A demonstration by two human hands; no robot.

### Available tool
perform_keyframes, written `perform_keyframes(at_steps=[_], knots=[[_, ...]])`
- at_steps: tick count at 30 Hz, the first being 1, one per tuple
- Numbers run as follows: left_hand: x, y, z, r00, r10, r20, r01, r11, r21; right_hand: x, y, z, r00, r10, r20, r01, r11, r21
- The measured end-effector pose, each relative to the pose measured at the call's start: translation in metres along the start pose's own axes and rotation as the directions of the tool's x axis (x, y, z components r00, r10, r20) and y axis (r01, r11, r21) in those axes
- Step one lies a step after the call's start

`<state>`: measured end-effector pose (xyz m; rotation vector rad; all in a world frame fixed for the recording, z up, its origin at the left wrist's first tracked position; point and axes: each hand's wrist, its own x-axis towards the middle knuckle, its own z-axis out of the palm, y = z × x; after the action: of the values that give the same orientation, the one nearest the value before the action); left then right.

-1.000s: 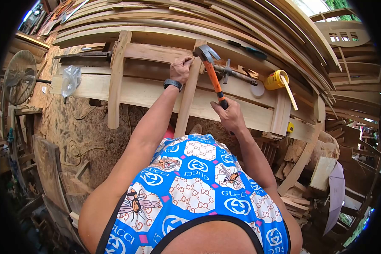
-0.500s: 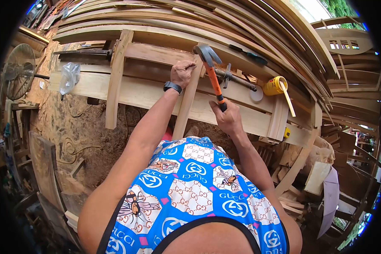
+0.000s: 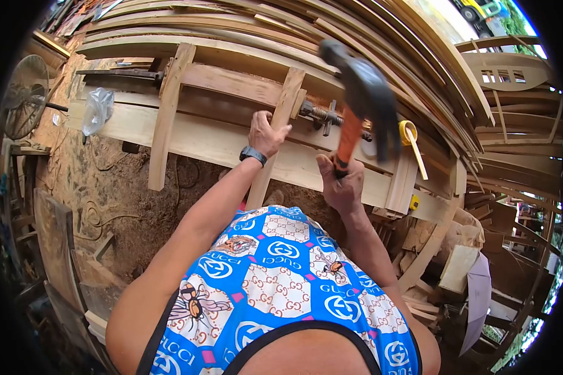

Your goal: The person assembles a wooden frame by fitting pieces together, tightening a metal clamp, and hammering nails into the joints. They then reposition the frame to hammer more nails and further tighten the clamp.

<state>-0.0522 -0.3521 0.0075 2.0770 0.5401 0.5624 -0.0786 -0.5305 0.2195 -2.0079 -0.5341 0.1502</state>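
My right hand (image 3: 344,185) is closed around the grip of a claw hammer (image 3: 351,134) with an orange handle. Its dark head is raised toward me and blurred by motion. My left hand (image 3: 268,134), a dark watch on its wrist, grips the edge of an upright wooden slat (image 3: 290,94), thumb across its face and fingers bent at its left side. That slat stands crosswise over a long horizontal wooden frame (image 3: 231,83). A screw clamp (image 3: 322,116) presses against a small wood block to the right of the slat.
A second crosswise slat (image 3: 167,125) stands on the left, near a plastic bag (image 3: 98,111). A yellow tub (image 3: 409,132) with a stick and a yellow tape measure (image 3: 414,202) are on the right. Stacked boards (image 3: 244,31) lie behind; a fan (image 3: 25,97) is at far left.
The hammer has swung up toward me, its head now larger and blurred. My left hand has slid down the slat from near its top, the fist loosening and the thumb now extended.
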Motion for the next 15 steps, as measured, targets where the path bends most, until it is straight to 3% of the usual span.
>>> perform_keyframes(at_steps=[1,2,3,5,6,9,10,11,13,14,15], knots=[[-0.012,-0.003,0.004,0.999,0.022,-0.031,-0.018,0.993,0.116,0.000,-0.005,0.003,0.989,-0.108,-0.097,0.117,0.988,0.096],[-0.019,-0.007,0.007,0.995,-0.076,0.064,0.068,0.991,0.117,0.002,-0.008,0.006,0.981,-0.132,-0.143,0.137,0.990,0.027],[-0.016,-0.004,0.004,0.995,-0.076,0.065,0.068,0.991,0.117,0.002,0.010,0.009,0.981,-0.132,-0.144,0.137,0.990,0.027],[-0.007,0.005,-0.005,0.863,-0.332,0.380,0.303,0.943,0.135,0.005,0.077,0.014,0.986,0.143,0.091,-0.101,0.928,-0.358],[-0.010,0.005,-0.003,0.864,-0.332,0.378,0.306,0.943,0.130,0.016,0.076,0.013,0.863,0.468,0.189,-0.309,0.787,-0.535],[-0.006,0.004,-0.003,0.879,-0.318,0.354,0.281,0.948,0.151,0.017,0.051,0.004,0.831,0.517,0.206,-0.358,0.780,-0.514],[-0.007,0.005,-0.005,0.881,-0.313,0.354,0.285,0.950,0.132,0.012,0.039,0.004,0.899,0.401,0.177,-0.272,0.828,-0.490],[-0.007,0.006,-0.004,0.882,-0.311,0.353,0.292,0.950,0.109,0.011,0.023,0.002,0.900,0.398,0.178,-0.267,0.826,-0.496],[-0.009,0.006,-0.002,0.884,-0.316,0.344,0.301,0.948,0.099,0.007,-0.006,-0.002,0.991,0.086,0.099,-0.066,0.980,-0.189],[-0.008,0.006,-0.004,0.891,-0.310,0.332,0.296,0.951,0.094,0.005,-0.005,-0.003,0.994,-0.030,0.102,0.044,0.989,-0.138],[-0.006,0.007,-0.005,0.891,-0.311,0.330,0.297,0.950,0.096,0.009,-0.011,0.008,0.977,-0.210,-0.049,0.206,0.976,-0.070]])
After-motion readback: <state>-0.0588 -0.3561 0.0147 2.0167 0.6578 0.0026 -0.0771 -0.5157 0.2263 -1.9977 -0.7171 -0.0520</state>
